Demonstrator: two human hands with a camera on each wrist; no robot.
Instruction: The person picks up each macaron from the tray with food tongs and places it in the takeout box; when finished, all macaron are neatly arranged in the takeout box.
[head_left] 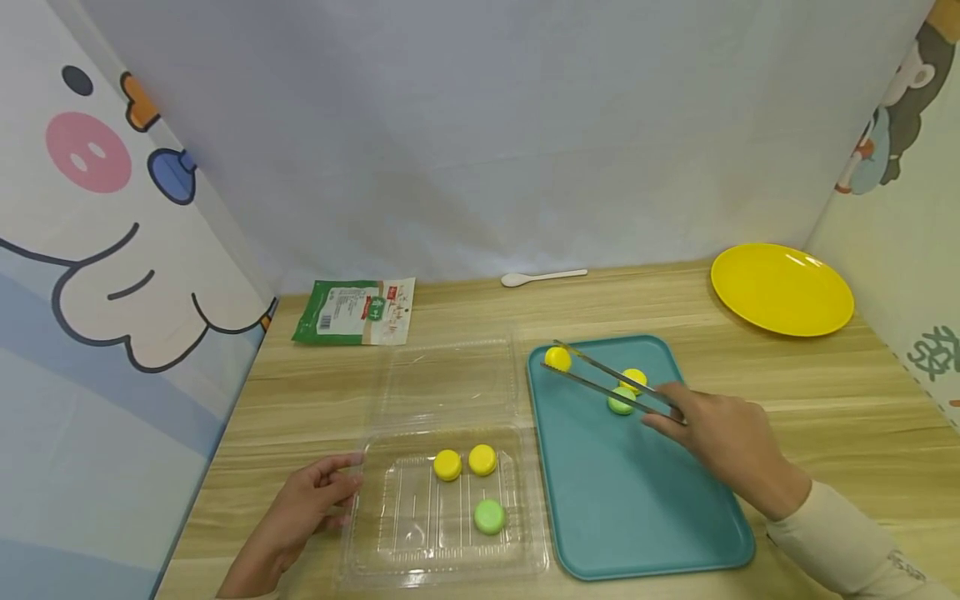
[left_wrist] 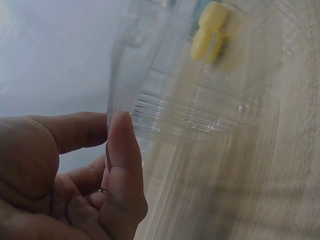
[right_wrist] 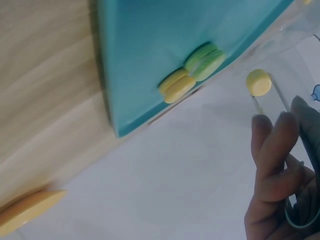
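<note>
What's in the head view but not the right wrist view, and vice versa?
Head only: white spoon, green-and-white packet, left grip.
Right wrist only: bent rear end of the tongs, hidden in head.
Both: right grip holding the tongs, yellow macaron between the tips, green macaron beside another one in yellow on the blue-green tray, yellow plate (edge only in right wrist).

Metal tongs [head_left: 592, 385], clear glossy plastic box [head_left: 408, 512], smooth matt tray [head_left: 637, 508] (the plate [head_left: 782, 289] looks glossier), wood-grained table [head_left: 273, 417]
</note>
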